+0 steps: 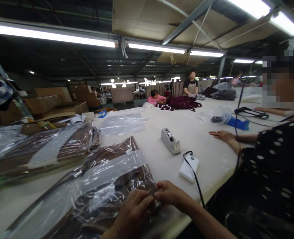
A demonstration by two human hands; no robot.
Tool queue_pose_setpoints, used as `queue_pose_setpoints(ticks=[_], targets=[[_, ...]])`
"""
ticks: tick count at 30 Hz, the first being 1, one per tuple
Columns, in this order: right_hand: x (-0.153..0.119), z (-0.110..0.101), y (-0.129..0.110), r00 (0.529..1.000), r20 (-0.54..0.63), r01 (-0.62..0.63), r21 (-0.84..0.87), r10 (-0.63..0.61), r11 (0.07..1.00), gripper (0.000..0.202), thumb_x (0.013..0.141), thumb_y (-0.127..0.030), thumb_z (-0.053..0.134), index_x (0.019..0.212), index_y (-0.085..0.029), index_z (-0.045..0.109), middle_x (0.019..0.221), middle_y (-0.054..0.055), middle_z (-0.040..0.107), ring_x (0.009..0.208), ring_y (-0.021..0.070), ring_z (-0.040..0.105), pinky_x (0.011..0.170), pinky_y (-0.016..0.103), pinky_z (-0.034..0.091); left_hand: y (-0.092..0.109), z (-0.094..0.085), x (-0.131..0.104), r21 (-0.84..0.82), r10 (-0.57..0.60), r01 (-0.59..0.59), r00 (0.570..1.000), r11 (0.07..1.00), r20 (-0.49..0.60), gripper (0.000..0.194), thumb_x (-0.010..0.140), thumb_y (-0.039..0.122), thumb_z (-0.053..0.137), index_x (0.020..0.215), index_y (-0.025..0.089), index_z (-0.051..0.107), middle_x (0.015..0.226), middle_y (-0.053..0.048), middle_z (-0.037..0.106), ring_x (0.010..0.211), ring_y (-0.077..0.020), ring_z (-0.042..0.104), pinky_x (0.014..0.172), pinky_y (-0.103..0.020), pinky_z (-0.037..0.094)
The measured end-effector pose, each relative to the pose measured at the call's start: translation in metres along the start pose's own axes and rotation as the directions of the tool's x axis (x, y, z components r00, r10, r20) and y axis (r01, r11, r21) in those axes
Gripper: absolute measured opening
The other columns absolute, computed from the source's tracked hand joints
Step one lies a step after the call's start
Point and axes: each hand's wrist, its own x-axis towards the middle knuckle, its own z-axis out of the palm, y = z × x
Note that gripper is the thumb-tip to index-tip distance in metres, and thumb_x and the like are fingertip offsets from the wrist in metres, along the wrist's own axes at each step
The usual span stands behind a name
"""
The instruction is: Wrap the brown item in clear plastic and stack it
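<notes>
Fluorescent tubes [54,36] light a large, dim workshop, where a broad white-topped table [152,126] carries a grey desktop tape dispenser [171,142] near its middle. Nearer the wearer than the dispenser, and to its left, a brown folded garment in a clear, glossy plastic bag [99,192] lies flat on the table. At the bag's near right edge, below the dispenser, the person's two bare hands meet closely. The right hand [169,194] has its fingers curled in, thumb and forefinger pinched on the bag's edge; the left hand [134,210] lies over the plastic with bent fingers, and whether these grip it or only press it I cannot tell. Farther left of the dispenser rests a second bagged brown garment [62,151], and beyond it to the left, flat clear plastic sheets [123,124]. Just in front of the dispenser, slightly right, sits a white rectangular device with a black strap [189,167]. Well right of the dispenser, a co-worker in a black, white-dotted top [268,162] rests a hand [223,136] on the table. Behind the dispenser, at the far side, lies a heap of dark burgundy cloth [184,102], beside a person in pink [155,98].
</notes>
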Motion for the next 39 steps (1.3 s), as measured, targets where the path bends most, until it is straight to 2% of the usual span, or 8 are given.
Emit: queue_pose_setpoints(ticks=[4,9,15,20,28,31,34,39], targets=[[-0.006,-0.009,-0.001,0.999,-0.007,-0.034,0.063,0.034,0.997,0.036,0.057,-0.031,0.066,0.090,-0.016,0.061,0.066,-0.005,0.060,0.057,0.0101,0.054,0.057,0.022,0.041,-0.003,0.006,0.002,0.030,0.121,-0.122,0.992,0.992,0.028,0.031,0.103,0.026,0.039,0.130,0.022,0.054,0.114,-0.006,0.068,0.109,-0.0181,0.061,0.095,-0.033,0.051],[-0.018,-0.019,0.004,0.939,-0.280,0.054,-0.452,-0.199,0.890,0.027,0.062,-0.025,0.072,0.086,-0.019,0.063,0.072,-0.003,0.064,0.066,0.0125,0.055,0.059,0.023,0.037,-0.005,0.007,0.001,0.071,0.118,-0.123,0.990,0.990,0.071,0.033,0.103,0.027,0.036,0.128,0.024,0.057,0.116,-0.004,0.069,0.110,-0.0173,0.062,0.098,-0.033,0.052],[-0.004,-0.013,0.024,0.977,-0.215,-0.042,-0.160,0.007,0.986,0.019,0.063,-0.020,0.065,0.072,-0.022,0.048,0.050,-0.010,0.050,0.041,0.0097,0.047,0.041,0.021,0.038,-0.003,0.015,0.004,0.044,0.064,-0.069,0.992,0.997,0.113,0.028,0.102,0.029,0.040,0.118,0.025,0.063,0.109,-0.005,0.071,0.103,-0.0191,0.067,0.089,-0.035,0.057],[-0.005,-0.019,0.024,0.978,-0.189,-0.125,-0.217,0.084,0.968,0.021,0.071,-0.032,0.066,0.074,-0.022,0.048,0.046,-0.007,0.056,0.038,0.0124,0.052,0.039,0.022,0.043,-0.005,0.022,0.002,0.047,0.048,-0.054,0.992,0.997,0.120,0.027,0.099,0.029,0.049,0.123,0.024,0.061,0.108,-0.005,0.072,0.102,-0.0202,0.067,0.086,-0.034,0.058],[-0.034,-0.029,0.028,0.995,-0.091,-0.055,-0.106,0.046,0.993,0.024,0.055,-0.013,0.071,0.076,-0.017,0.061,0.065,-0.004,0.065,0.059,0.0107,0.060,0.056,0.020,0.046,-0.006,0.017,-0.001,-0.125,-0.062,0.081,0.987,0.989,0.148,0.030,0.094,0.026,0.057,0.123,0.025,0.062,0.114,-0.007,0.070,0.105,-0.0236,0.066,0.089,-0.039,0.058],[-0.036,-0.020,0.032,0.974,-0.225,-0.006,-0.178,-0.034,0.984,0.022,0.054,-0.008,0.065,0.074,-0.017,0.061,0.060,-0.006,0.061,0.056,0.0089,0.055,0.052,0.018,0.038,-0.009,0.013,0.000,-0.257,-0.165,0.226,0.957,0.940,0.239,0.034,0.090,0.023,0.062,0.124,0.029,0.064,0.117,-0.006,0.069,0.107,-0.0223,0.066,0.092,-0.038,0.057],[-0.036,-0.014,0.034,0.955,-0.280,0.039,-0.224,-0.102,0.974,0.023,0.057,-0.011,0.062,0.078,-0.018,0.059,0.060,-0.007,0.059,0.055,0.0093,0.053,0.051,0.019,0.039,-0.010,0.009,0.002,-0.343,-0.219,0.313,0.932,0.885,0.288,0.035,0.091,0.021,0.060,0.123,0.031,0.065,0.120,-0.005,0.067,0.110,-0.0207,0.065,0.097,-0.036,0.054],[-0.049,-0.013,0.037,0.990,-0.143,-0.012,0.009,0.014,1.000,0.023,0.064,-0.025,0.069,0.085,-0.019,0.060,0.068,-0.004,0.061,0.061,0.0118,0.057,0.057,0.022,0.047,-0.010,0.007,0.001,-0.419,-0.252,0.375,0.914,0.827,0.320,0.037,0.090,0.019,0.060,0.124,0.032,0.065,0.122,-0.005,0.066,0.113,-0.0201,0.062,0.101,-0.035,0.052]])
